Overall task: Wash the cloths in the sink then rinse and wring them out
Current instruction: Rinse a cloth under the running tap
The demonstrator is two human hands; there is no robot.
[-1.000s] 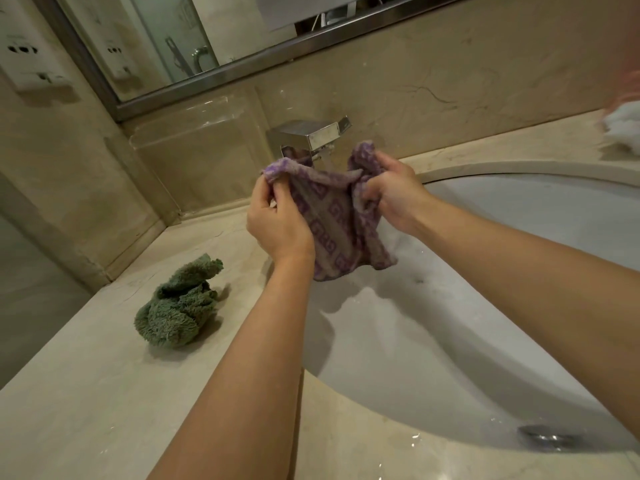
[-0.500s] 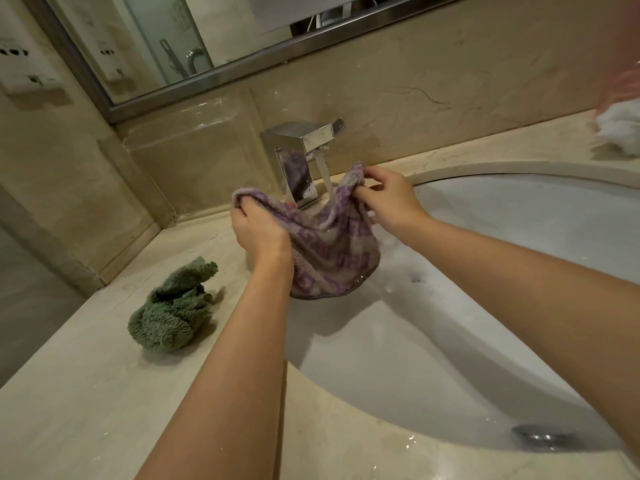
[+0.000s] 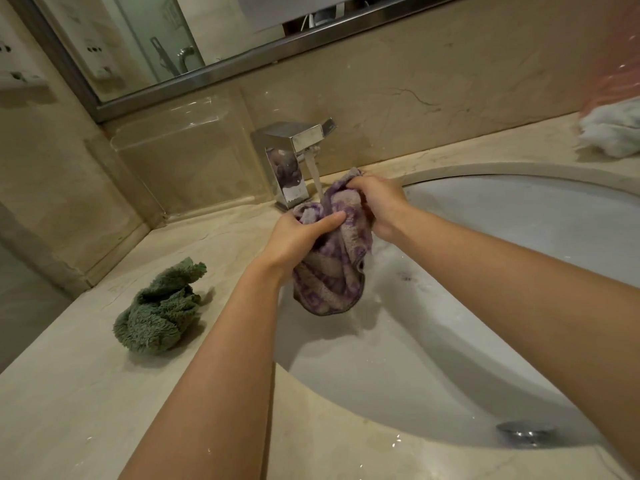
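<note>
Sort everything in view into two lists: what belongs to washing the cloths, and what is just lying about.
Part of the job:
- purple cloth, gripped by the left hand and right hand
- faucet, running onto it
- sink
- green cloth, bunched on the counter
- white cloth, far right

Just lying about:
- mirror
- wall sockets

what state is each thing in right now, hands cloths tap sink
left hand: gripping the purple cloth
right hand: gripping the purple cloth's top
purple cloth: bunched, held under the stream over the sink
tap: running
sink: wet, not filled
green cloth: crumpled on the counter, untouched
white cloth: lying on the counter at far right
</note>
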